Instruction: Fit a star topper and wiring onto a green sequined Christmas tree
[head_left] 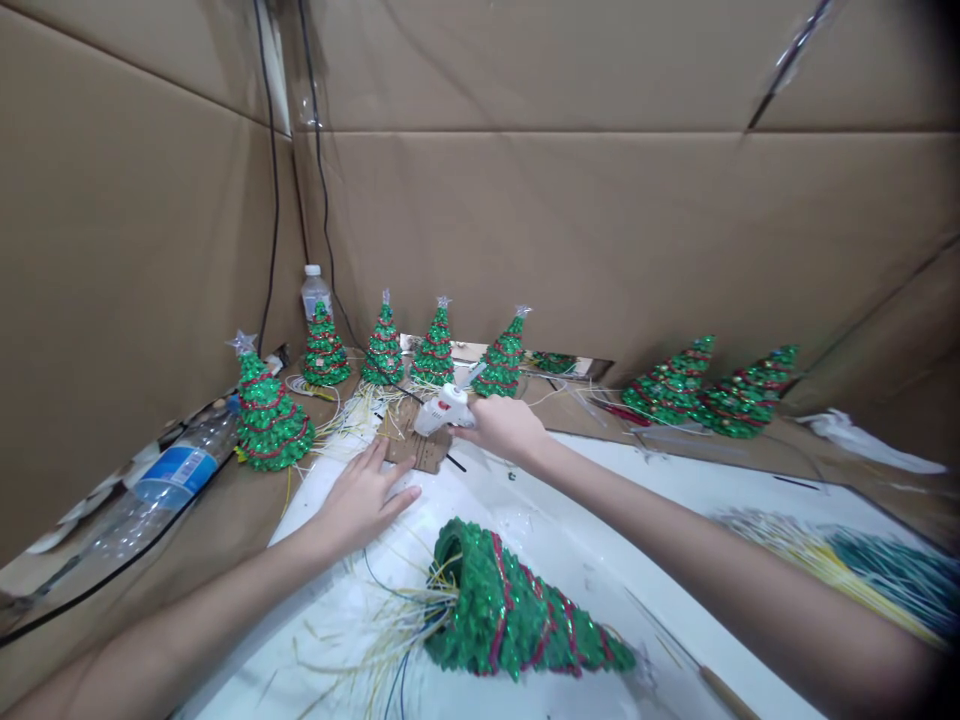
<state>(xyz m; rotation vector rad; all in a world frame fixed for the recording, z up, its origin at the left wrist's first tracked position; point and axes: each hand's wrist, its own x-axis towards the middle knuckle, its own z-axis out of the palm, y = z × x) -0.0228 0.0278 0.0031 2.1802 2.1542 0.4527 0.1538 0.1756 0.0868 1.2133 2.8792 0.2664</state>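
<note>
My right hand (504,428) is closed around a white hot glue gun (442,410), which is over a small piece of brown cardboard (420,450). Fingers spread, my left hand (366,500) lies flat at the near left edge of that cardboard. Closer to me, a green Christmas tree ornament (517,610) with red garland rests on its side on the white work surface (577,520). Its hollow base faces left, and a bundle of thin yellow, white and dark wires (375,640) spills out of it.
Several small decorated trees (274,420) stand along the back. Two more trees (667,385) lean at the right. A plastic bottle (176,475) lies at left; another bottle (315,290) stands behind. Bundled wires (885,565) and a wooden-handled tool (724,690) are at right. Cardboard walls (600,230) enclose everything.
</note>
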